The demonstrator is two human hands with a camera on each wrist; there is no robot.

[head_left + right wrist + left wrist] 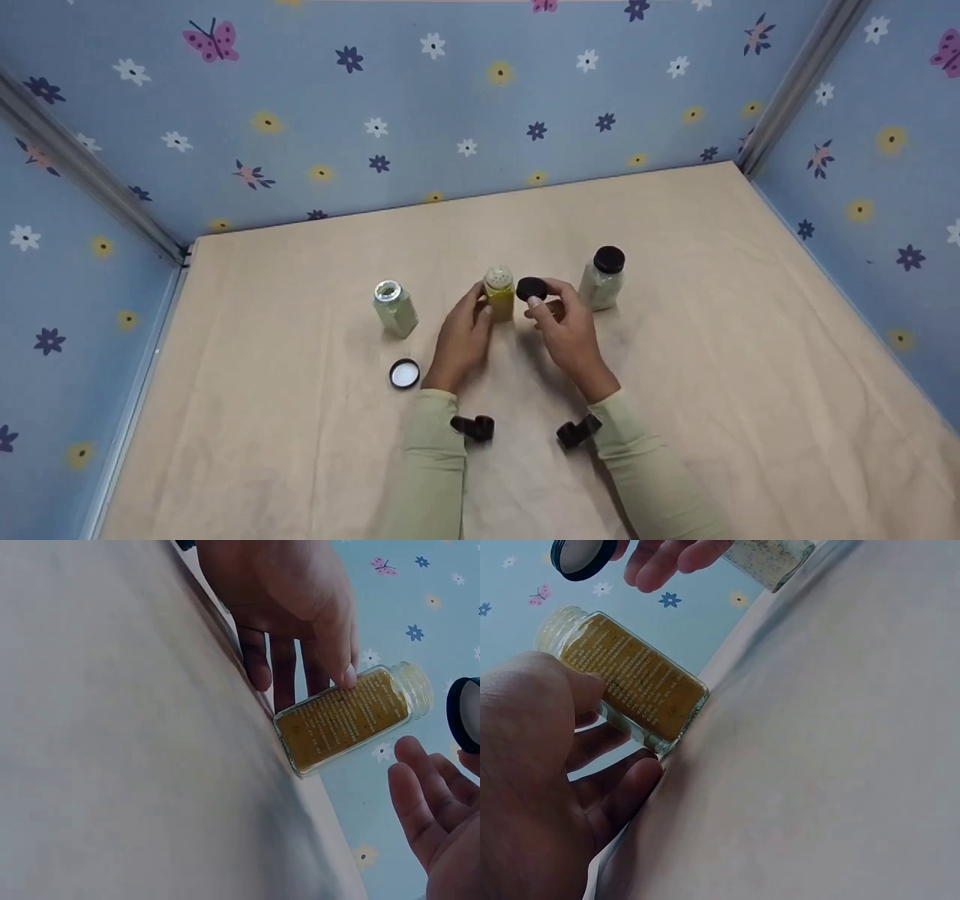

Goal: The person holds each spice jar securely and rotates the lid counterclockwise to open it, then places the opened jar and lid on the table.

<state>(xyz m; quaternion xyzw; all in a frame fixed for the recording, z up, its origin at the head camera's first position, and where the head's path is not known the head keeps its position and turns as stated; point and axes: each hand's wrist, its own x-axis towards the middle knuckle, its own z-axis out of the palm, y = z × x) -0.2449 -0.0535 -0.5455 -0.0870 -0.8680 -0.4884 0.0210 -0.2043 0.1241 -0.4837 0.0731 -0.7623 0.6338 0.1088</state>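
My left hand (459, 341) holds a small glass spice jar (501, 306) by its side, thumb on the near face and fingers behind. Yellow-brown powder fills the jar, white print covers its face (641, 682), and a pale perforated shaker top sits on it. It stands upright with its base at the tabletop. Between thumb and index finger, my right hand (571, 337) pinches a round black cap (532, 289) just right of the jar's top, apart from it. The cap's pale inside (471, 712) faces the jar; the other right fingers are loosely extended.
To the left, an uncapped glass jar (397, 313) with a silvery rim stands upright. A black lid (405, 373) lies near it, white lining up. Behind my right hand stands a black-capped jar (602, 283) with pale, speckled contents. Flower-patterned panels (465, 105) enclose the cloth-covered table (262, 375).
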